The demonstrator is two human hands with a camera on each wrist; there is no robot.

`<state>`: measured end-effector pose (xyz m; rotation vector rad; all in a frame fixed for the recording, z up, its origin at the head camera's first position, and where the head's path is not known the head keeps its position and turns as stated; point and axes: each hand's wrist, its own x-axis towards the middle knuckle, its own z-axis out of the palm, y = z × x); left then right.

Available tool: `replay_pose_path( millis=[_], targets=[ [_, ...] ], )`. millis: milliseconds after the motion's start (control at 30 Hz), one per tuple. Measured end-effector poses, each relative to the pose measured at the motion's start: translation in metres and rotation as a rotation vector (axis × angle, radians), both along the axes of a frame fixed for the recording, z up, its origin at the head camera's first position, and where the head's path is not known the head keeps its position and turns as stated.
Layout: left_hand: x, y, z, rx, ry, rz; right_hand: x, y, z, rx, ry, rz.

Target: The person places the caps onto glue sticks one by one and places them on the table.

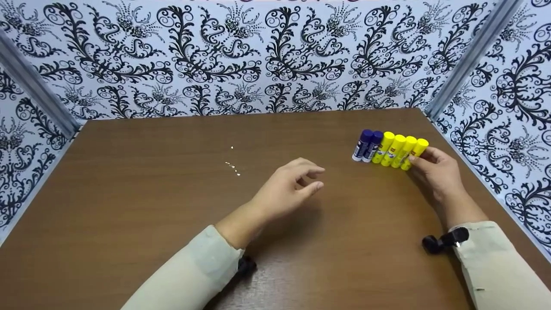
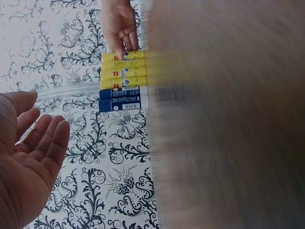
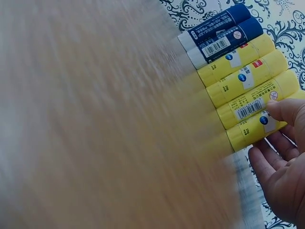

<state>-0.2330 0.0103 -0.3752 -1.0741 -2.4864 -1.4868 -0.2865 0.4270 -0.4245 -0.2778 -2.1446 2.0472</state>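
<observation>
A row of glue sticks stands upright toward the right of the table, side by side. Two dark blue glue sticks (image 1: 363, 145) with white bases are at its left end, and several yellow glue sticks (image 1: 393, 150) continue it to the right. My right hand (image 1: 439, 172) pinches the rightmost yellow glue stick (image 3: 255, 129), thumb on its near side and fingers round its outer side. Over the middle of the table hovers my left hand (image 1: 286, 185), its fingers loosely bent and nothing in them; the left wrist view shows its bare palm.
Small white crumbs (image 1: 232, 166) lie scattered on the brown table (image 1: 150, 206) left of my left hand. Patterned white-and-black panels (image 1: 224, 56) enclose the back and both sides, joined by grey corner posts (image 1: 473, 60). The right panel rises close beside my right arm.
</observation>
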Motion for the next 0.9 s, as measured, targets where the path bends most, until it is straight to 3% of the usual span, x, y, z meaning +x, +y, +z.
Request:
replay_pose_path(
  millis=[533, 900],
  targets=[
    [-0.004, -0.005, -0.002, -0.005, -0.026, 0.025, 0.012, 0.007, 0.018, 0.124, 0.084, -0.032],
    [-0.011, -0.008, -0.003, 0.013, -0.026, 0.042, 0.023, -0.005, 0.041, 0.005, 0.179, 0.015]
  ],
)
